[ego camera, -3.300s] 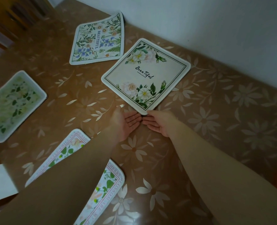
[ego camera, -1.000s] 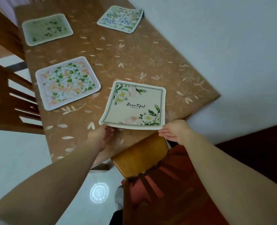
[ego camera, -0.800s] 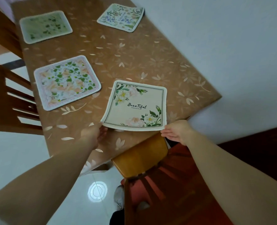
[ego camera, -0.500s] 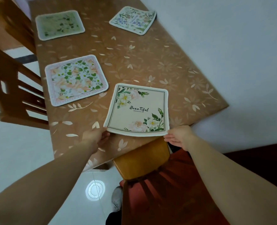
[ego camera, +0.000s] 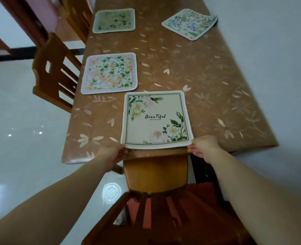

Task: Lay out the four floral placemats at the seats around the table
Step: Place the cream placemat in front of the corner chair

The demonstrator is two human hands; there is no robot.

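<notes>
Cream mat [ego camera: 156,119] has been dragged from mid-table to the end seat, squared above the chair [ego camera: 156,172]. Left hand [ego camera: 111,154] and right hand [ego camera: 203,146] pinch its near corners; blue mat [ego camera: 190,23] looks crooked.

One placemat [ego camera: 156,119] lies on the table [ego camera: 208,82] just beyond my fingers [ego camera: 193,150]. A second [ego camera: 109,73] sits ahead to their left. Two more [ego camera: 114,20] [ego camera: 190,23] lie far ahead.

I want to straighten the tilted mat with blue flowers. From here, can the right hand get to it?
Probably not without stepping closer. The right hand is at the near table edge; the blue-flower mat lies at the far end by the wall. Nothing blocks the path; only the distance looks too long.
</notes>
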